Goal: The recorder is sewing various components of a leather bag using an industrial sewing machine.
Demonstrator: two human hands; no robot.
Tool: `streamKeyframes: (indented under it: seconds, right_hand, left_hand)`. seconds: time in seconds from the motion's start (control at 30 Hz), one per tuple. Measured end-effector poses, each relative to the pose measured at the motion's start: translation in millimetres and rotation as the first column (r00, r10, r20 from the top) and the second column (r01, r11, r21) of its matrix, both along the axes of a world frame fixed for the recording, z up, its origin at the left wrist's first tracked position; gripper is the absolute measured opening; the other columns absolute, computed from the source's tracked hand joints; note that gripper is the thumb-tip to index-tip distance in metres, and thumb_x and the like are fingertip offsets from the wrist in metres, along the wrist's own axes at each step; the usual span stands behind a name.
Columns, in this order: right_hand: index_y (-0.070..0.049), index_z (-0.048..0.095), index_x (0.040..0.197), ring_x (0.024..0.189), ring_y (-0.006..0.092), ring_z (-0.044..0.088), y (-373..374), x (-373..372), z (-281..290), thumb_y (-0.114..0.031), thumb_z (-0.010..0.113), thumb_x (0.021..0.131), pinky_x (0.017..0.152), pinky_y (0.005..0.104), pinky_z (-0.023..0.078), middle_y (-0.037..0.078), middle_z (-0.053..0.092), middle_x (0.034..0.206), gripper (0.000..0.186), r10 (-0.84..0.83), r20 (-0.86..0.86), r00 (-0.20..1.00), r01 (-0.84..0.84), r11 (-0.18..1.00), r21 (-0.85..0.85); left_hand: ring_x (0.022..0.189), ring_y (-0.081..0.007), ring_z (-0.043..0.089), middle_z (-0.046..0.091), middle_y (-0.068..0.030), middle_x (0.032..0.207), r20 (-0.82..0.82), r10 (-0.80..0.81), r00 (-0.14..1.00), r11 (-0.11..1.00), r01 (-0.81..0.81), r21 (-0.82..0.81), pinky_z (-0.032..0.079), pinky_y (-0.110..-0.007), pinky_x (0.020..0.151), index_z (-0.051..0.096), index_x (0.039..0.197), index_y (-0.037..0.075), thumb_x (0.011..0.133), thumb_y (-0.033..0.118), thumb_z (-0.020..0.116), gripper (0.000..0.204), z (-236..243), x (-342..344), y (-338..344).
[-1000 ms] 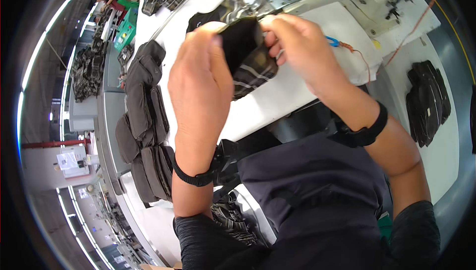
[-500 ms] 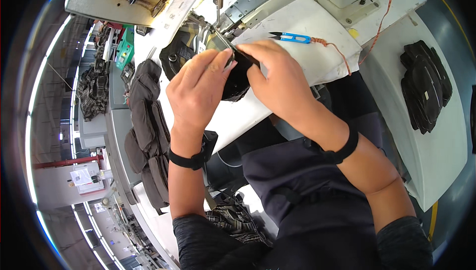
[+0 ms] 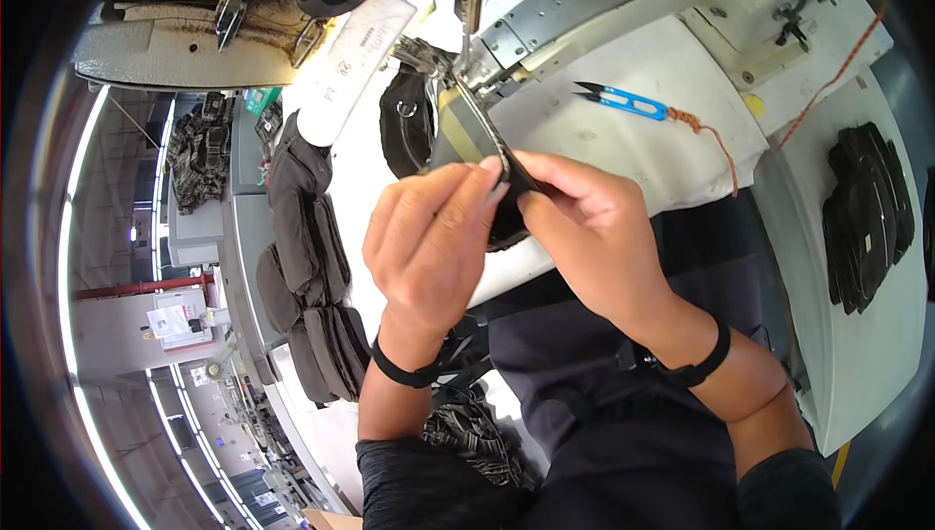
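A black fabric bag piece (image 3: pixel 406 135) with a metal ring and an olive stripe lies under the sewing machine's needle area (image 3: pixel 458 67). Its dark edge runs in a straight line from there down to my fingers. Thumb and fingertips of my left hand (image 3: pixel 433 238) pinch this edge. Close beside it, my right hand (image 3: pixel 604 233) grips the same edge between thumb and forefinger. Part of the bag piece hangs below and behind my fingers, mostly hidden by them.
Blue thread snips (image 3: pixel 623 101) on an orange cord lie on the white table right of the hands. Dark pouches (image 3: pixel 307 247) are piled at the left, and more black pieces (image 3: pixel 867 218) rest on a white surface at far right. The machine head (image 3: pixel 195 43) overhangs the upper left.
The whole view has shifted, so the scene sits lower and to the right. My hands are farther from the needle area, and the edge between them and the machine is stretched straighter.
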State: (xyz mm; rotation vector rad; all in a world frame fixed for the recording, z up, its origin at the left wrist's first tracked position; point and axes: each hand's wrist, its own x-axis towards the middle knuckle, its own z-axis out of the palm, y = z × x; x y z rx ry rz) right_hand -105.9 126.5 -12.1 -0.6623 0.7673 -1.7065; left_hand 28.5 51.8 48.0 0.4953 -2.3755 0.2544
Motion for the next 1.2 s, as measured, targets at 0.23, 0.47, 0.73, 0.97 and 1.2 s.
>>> streamKeyframes:
  seconds: [0.23, 0.47, 0.73, 0.97, 1.2]
  right_hand:
    - [0.008, 0.066, 0.135, 0.084, 0.0012, 0.059, -10, -4, -5, 0.007, 0.055, 0.102, 0.074, 0.0194, 0.052, -0.001, 0.070, 0.101, 0.035, 0.010, -0.025, 1.000, -0.010, 1.000, 0.014]
    - [0.007, 0.068, 0.133, 0.093, 0.0043, 0.067, -34, -1, -1, 0.006, 0.055, 0.103, 0.083, 0.0236, 0.058, 0.004, 0.075, 0.106, 0.033, 0.007, 0.019, 1.000, -0.007, 1.000, -0.017]
    - [0.007, 0.069, 0.125, 0.089, 0.0049, 0.065, -50, 8, 4, 0.002, 0.061, 0.099, 0.076, 0.0238, 0.055, 0.004, 0.073, 0.103, 0.027, -0.122, -0.025, 0.992, 0.122, 0.993, 0.005]
    - [0.000, 0.063, 0.116, 0.101, 0.0368, 0.062, -55, 26, 0, 0.003, 0.060, 0.083, 0.089, 0.0441, 0.052, 0.019, 0.063, 0.109, 0.033, -0.364, -0.420, 0.831, 0.372, 0.926, -0.067]
    - [0.003, 0.074, 0.116, 0.105, 0.0264, 0.066, -19, -5, -9, 0.009, 0.057, 0.083, 0.094, 0.0335, 0.053, 0.016, 0.069, 0.113, 0.037, -0.565, -0.764, 0.311, 0.420, 0.803, -0.423]
  left_hand:
    - [0.077, -0.0224, 0.067, 0.073, -0.0059, 0.096, 0.047, 0.000, 0.999, 0.999, 0.002, -0.050, 0.053, -0.034, 0.067, 0.081, 0.106, 0.001, 0.074, 0.002, 0.087, 0.033, -2, 3, -14]
    - [0.079, -0.0231, 0.068, 0.073, -0.0067, 0.098, 0.037, 0.007, 0.999, 0.999, -0.005, -0.040, 0.054, -0.035, 0.069, 0.079, 0.109, 0.003, 0.078, 0.003, 0.087, 0.032, -2, 5, -37]
    - [0.073, -0.0230, 0.071, 0.074, -0.0076, 0.092, 0.015, -0.102, 0.995, 0.992, 0.103, -0.073, 0.055, -0.032, 0.061, 0.079, 0.105, 0.004, 0.079, 0.001, 0.086, 0.028, 6, 3, -65]
    - [0.102, -0.0264, 0.069, 0.076, -0.0082, 0.105, -0.168, 0.145, 0.975, 0.986, -0.129, 0.106, 0.050, -0.038, 0.096, 0.078, 0.107, 0.006, 0.089, 0.001, 0.082, 0.019, -27, 12, -54]
    - [0.080, -0.0265, 0.074, 0.077, -0.0106, 0.092, 0.018, -0.155, 0.988, 0.985, 0.156, -0.073, 0.058, -0.034, 0.071, 0.076, 0.102, 0.003, 0.086, 0.005, 0.086, 0.019, 8, 10, -87]
